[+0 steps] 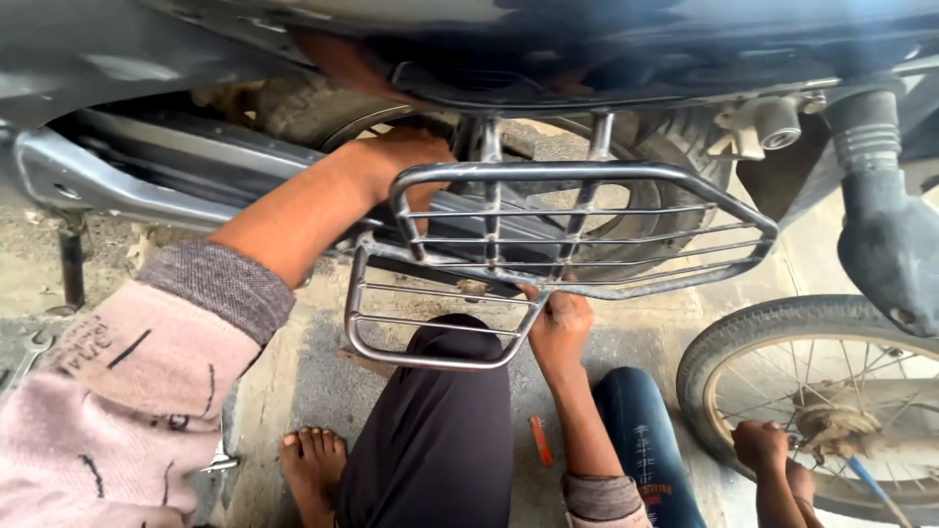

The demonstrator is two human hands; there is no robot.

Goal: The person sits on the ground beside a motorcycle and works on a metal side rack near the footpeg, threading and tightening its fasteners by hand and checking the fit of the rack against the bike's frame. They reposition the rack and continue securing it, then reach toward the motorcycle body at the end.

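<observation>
The right hand (559, 328) grips the lower edge of the metal guard rack (577, 230), fingers curled tight around its bar. Behind the rack's upper left corner, the left hand (396, 161) reaches toward the rear wheel (675, 196); I cannot tell its grasp. Right of the rack, another person's hand (761, 445) touches a second wheel (831, 391).

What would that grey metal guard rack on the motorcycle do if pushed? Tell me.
The metal guard rack is welded tube and rod, so it would likely stay stiff rather than flex. It looks attached to the motorcycle, so probably barely shifts. The right hand grips its lower bar; the bare metal may be slippery.
</observation>
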